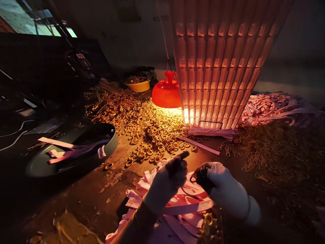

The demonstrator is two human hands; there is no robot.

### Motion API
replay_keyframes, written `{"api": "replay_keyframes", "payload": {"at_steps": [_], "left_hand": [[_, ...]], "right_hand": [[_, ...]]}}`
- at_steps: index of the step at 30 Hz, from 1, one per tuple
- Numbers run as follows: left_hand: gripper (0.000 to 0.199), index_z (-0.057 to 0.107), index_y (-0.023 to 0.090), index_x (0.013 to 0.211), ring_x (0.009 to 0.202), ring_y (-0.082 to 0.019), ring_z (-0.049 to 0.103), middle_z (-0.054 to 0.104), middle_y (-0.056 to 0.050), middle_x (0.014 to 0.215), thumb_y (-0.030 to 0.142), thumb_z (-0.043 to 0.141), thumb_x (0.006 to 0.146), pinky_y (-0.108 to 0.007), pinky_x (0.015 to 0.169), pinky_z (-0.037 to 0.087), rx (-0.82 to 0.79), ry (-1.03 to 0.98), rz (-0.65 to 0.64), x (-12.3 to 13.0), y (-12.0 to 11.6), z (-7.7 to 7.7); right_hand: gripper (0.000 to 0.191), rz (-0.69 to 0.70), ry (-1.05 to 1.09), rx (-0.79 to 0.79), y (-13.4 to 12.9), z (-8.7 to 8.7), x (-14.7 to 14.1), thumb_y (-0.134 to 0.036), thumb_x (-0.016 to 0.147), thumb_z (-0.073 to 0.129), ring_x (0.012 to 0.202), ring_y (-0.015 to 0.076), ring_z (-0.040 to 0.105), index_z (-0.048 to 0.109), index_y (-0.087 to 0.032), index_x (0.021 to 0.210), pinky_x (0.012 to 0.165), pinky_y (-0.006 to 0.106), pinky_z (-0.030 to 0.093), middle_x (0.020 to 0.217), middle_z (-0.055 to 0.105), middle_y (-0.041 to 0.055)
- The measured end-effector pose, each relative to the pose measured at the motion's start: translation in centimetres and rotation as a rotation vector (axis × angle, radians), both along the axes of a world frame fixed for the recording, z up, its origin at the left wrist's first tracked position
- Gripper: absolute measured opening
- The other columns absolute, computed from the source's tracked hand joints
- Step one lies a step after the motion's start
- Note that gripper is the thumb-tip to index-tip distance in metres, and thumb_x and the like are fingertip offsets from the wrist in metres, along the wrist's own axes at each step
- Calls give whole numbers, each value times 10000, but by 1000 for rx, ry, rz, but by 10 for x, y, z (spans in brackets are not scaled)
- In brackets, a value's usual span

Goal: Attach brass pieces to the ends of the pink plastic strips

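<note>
My left hand (169, 181), in a pale glove with dark fingers, is closed above a pile of pink straps (188, 208), one dark finger pointing out. What it grips is hidden in shadow. To its right my right hand (224, 188), in a white glove with dark fingertips, is curled in a pinch. A ring (193, 178) shows at its fingertips, partly covered. The two hands are a short gap apart. Under and around them the pink straps fan out, and a small heap of brass-coloured rings (209, 225) lies below the right hand.
A red heat lamp (166, 93) hangs low over a spread of metal rings (157, 125). Behind stands a tall ribbed translucent panel (215, 74). A green basin (115, 139) with straps is left, a yellow bowl (141, 87) farther back. More pink straps (269, 106) are heaped right.
</note>
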State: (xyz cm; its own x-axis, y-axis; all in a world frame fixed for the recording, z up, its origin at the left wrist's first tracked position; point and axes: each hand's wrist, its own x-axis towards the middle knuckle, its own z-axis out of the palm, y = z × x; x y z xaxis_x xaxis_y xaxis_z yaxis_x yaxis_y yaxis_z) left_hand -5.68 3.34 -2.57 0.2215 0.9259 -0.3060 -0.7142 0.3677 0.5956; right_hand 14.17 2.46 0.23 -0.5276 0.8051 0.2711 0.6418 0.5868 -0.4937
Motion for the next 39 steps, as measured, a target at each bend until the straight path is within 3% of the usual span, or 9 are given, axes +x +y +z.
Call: {"api": "replay_keyframes", "payload": {"at_steps": [2, 7, 15, 18, 22, 26, 30, 35, 39], "left_hand": [[197, 689, 119, 956, 438, -55, 390, 529, 14, 632, 260, 711, 820, -165, 393, 310, -6, 84, -99, 6, -6, 1], [160, 680, 127, 826, 525, -97, 499, 526, 4, 610, 282, 718, 807, -186, 471, 337, -3, 246, -144, 10, -20, 5], [466, 440, 189, 568, 395, -53, 224, 321, 68, 438, 487, 711, 804, -208, 393, 129, 68, 474, -229, 20, -25, -6], [417, 498, 169, 592, 443, -57, 274, 375, 58, 494, 463, 746, 754, -195, 422, 193, 128, 580, -216, 22, -24, -4], [298, 643, 155, 646, 552, -115, 434, 525, -2, 577, 399, 688, 810, -234, 547, 392, 374, 736, -353, 25, -22, 11], [88, 722, 182, 724, 687, -188, 563, 680, -53, 719, 201, 670, 793, -292, 691, 453, 623, 939, -317, 28, -24, 6], [105, 723, 201, 711, 653, -200, 546, 696, -65, 716, 135, 657, 759, -303, 651, 422, 706, 1167, -238, 31, -29, -10], [30, 726, 204, 697, 641, -192, 512, 659, -55, 673, 200, 736, 724, -286, 619, 420, 676, 975, -241, 31, -26, -7], [172, 724, 164, 769, 579, -140, 445, 580, -18, 621, 278, 641, 868, -245, 554, 375, 502, 828, -259, 29, -26, 4]], "right_hand": [[226, -135, -28, 66, -2, 5, -2, -245, 975, 536, 781, 179, 558, 642, -185, 784, 705, 275, 385, 814, 635, 56], [158, -337, -183, 85, -14, 5, -10, -117, 905, 512, 780, 218, 550, 644, -169, 835, 657, 318, 344, 810, 622, 77], [119, -327, -427, 209, -28, 2, -14, -100, 810, 589, 664, 228, 505, 584, -180, 723, 570, 361, 265, 715, 584, 74], [153, -323, -525, 346, -33, 7, -15, -39, 805, 563, 601, 217, 466, 594, -170, 732, 537, 354, 217, 662, 549, 65], [157, -251, -476, 468, -36, 9, -9, -27, 812, 539, 612, 219, 479, 626, -158, 800, 546, 346, 240, 685, 564, 68], [134, -277, -527, 363, -39, 1, 0, -51, 716, 563, 623, 241, 490, 612, -167, 761, 554, 355, 242, 674, 581, 100], [120, -322, -545, 173, -41, -9, 4, -90, 674, 586, 641, 249, 506, 557, -206, 684, 573, 365, 250, 670, 594, 101], [62, -375, -474, 63, -38, -6, 8, -131, 735, 594, 694, 257, 534, 619, -183, 757, 605, 366, 302, 725, 619, 100], [262, -226, -392, -52, -35, 8, 16, -109, 814, 558, 818, 244, 604, 662, -168, 1047, 681, 334, 391, 905, 675, 90]]}}
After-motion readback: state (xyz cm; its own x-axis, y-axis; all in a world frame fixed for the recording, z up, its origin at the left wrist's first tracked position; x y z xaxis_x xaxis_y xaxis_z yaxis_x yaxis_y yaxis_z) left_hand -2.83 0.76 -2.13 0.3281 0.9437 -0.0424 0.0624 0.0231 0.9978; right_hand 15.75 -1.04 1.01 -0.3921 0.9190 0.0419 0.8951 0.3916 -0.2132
